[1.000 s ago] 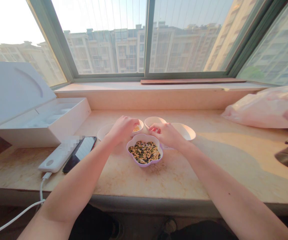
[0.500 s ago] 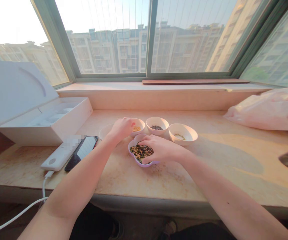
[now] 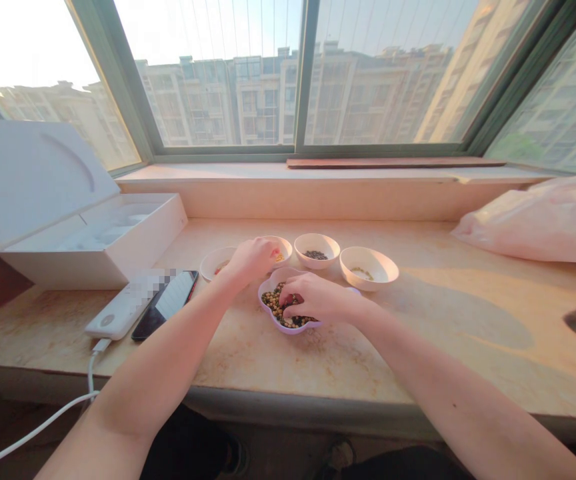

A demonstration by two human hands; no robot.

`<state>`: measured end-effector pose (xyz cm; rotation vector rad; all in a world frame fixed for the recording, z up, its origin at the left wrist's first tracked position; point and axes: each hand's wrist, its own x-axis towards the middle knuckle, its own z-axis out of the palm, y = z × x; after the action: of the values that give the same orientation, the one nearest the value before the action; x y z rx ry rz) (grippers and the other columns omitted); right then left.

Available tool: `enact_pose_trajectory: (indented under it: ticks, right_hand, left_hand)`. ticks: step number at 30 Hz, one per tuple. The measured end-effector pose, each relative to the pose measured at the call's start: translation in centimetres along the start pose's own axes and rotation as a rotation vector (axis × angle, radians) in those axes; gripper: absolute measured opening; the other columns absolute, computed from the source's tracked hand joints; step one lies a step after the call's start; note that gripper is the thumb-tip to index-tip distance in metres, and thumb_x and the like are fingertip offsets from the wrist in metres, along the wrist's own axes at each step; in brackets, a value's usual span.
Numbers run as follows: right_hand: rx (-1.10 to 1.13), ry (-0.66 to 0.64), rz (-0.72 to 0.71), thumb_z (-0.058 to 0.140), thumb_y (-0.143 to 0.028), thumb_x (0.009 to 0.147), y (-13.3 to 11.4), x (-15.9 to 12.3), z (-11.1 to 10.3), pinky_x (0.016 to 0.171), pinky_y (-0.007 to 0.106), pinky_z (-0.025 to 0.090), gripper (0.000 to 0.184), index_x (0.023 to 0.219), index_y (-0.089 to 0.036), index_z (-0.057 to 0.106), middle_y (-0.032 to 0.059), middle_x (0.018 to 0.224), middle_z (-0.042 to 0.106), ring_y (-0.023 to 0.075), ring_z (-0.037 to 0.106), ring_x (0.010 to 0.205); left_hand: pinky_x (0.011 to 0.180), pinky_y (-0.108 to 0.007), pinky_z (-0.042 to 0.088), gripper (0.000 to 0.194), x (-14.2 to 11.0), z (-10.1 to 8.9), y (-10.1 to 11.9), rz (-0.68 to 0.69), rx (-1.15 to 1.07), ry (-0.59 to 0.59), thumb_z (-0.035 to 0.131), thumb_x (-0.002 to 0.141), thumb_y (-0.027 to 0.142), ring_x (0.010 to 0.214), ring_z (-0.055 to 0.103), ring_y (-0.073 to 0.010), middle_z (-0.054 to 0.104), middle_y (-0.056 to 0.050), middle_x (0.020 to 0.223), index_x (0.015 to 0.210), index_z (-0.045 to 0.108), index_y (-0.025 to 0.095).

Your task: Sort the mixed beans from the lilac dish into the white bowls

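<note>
1. Lilac plastic-looking bowl with a petal-shaped rim [image 3: 279,325]: directly below the right fingers, on the pale mottled stone-look counter [image 3: 388,360], partly covered by the hand.
2. Work judged well short of done. Mixed black, tan and greenish beans [image 3: 273,298] spread across much of the lilac bowl around the right fingertips, so most of the separating seems left.
3. Done so far, by the look of it: small portions set apart by kind. Yellow grains [image 3: 281,257] lie in a round white bowl [image 3: 286,243] under the left fingertips; dark beans [image 3: 315,255] in a second round white bowl [image 3: 317,238], beyond the right fingers; a few pale grains [image 3: 362,273] in a third round white bowl [image 3: 387,270], to the right of them. A fourth round white bowl [image 3: 207,264], left of the left fingers, shows something reddish, mostly hidden by the arm.
4. Right hand [image 3: 313,298]: thumb and forefinger a little apart, tips down among the beans; I cannot tell whether a bean is between them.
5. Left hand [image 3: 255,257]: fingers curled over the yellow grains; their tips are too hidden to tell their spacing or hold.
6. Lilac bowl's look: upright, lobed, its contents uneven and speckled.
</note>
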<state>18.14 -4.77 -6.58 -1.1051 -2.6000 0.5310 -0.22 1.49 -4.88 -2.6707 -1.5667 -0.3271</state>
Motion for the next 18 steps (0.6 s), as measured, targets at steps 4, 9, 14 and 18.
enact_pose_trajectory:
  ticks: [4, 9, 14, 18]
  right_hand:
    - [0.055, -0.049, -0.028, 0.067, -0.013, 0.083, 0.7, 0.3, 0.4, 0.068, 0.032, 0.047, 0.015, 0.081, -0.022, 0.078, 0.0017, 0.084, 0.074, 0.0193, 0.065, 0.076]
    - [0.06, -0.032, -0.001, 0.065, -0.011, 0.082, 0.7, 0.3, 0.5, 0.067, 0.032, 0.047, 0.018, 0.078, -0.023, 0.077, 0.0029, 0.083, 0.075, 0.0193, 0.065, 0.074]
    - [0.102, 0.024, 0.036, 0.063, -0.017, 0.085, 0.8, 0.0, -0.2, 0.067, 0.029, 0.047, 0.014, 0.084, -0.022, 0.076, 0.0026, 0.088, 0.076, 0.0173, 0.066, 0.075]
    - [0.147, 0.233, 0.13, 0.065, -0.024, 0.086, 2.1, 0.1, -1.4, 0.064, 0.028, 0.045, 0.011, 0.084, -0.019, 0.075, 0.002, 0.077, 0.072, 0.0161, 0.062, 0.07]
  left_hand:
    - [0.066, -0.027, 0.04, 0.023, -0.1, 0.0, 0.0, -0.002, 0.001, -0.01, 0.049, 0.093, 0.02, 0.074, 0.065, -0.0199, 0.074, -0.008, 0.088, 0.088, 0.072, 0.019]
    - [0.065, -0.027, 0.041, 0.022, -0.1, -0.1, 0.1, 0.004, 0.0, -0.017, 0.05, 0.092, 0.021, 0.075, 0.065, -0.0199, 0.074, -0.009, 0.09, 0.087, 0.071, 0.019]
    - [0.065, -0.027, 0.041, 0.021, -0.2, -0.1, 0.1, 0.02, -0.025, 0.002, 0.05, 0.092, 0.02, 0.072, 0.064, -0.019, 0.074, -0.008, 0.089, 0.086, 0.07, 0.019]
    - [0.066, -0.026, 0.042, 0.018, -0.2, -0.1, 0.1, 0.035, -0.061, 0.025, 0.054, 0.091, 0.021, 0.073, 0.064, -0.018, 0.073, -0.008, 0.089, 0.088, 0.071, 0.018]
